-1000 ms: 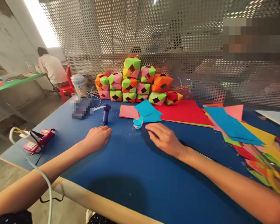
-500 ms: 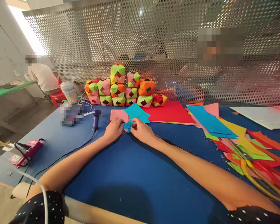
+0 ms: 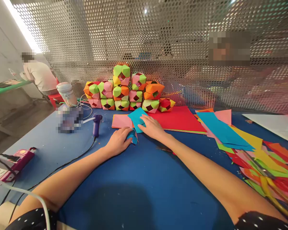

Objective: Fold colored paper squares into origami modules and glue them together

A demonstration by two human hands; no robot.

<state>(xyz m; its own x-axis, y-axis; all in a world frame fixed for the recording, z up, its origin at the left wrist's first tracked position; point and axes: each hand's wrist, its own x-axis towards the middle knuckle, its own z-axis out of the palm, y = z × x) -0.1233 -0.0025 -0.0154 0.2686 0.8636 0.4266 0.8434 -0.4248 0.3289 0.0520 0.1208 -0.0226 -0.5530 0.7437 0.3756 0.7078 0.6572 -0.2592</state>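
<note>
My left hand (image 3: 118, 140) is closed around a small folded piece of blue paper (image 3: 133, 137), its fingers covering part of it. My right hand (image 3: 152, 127) rests on the square sheets of blue paper (image 3: 137, 115), thumb and fingers apart and touching the top one. Pink paper (image 3: 122, 121) lies just behind my left hand, partly under the blue sheets. A large red sheet (image 3: 177, 119) lies to the right, beyond my right hand.
Folded-paper balls (image 3: 121, 92) are stacked against the perforated metal screen (image 3: 105, 38). A purple glue gun (image 3: 96, 126) and a pink power strip (image 3: 14, 164) lie left. Coloured paper strips (image 3: 249, 137) and yellow-handled scissors (image 3: 266, 183) lie right. A seated person (image 3: 40, 76) is at far left.
My right hand has let go of the small blue piece and moved onto the blue sheets. My left hand keeps the piece, slightly nearer me. The view has shifted a little.
</note>
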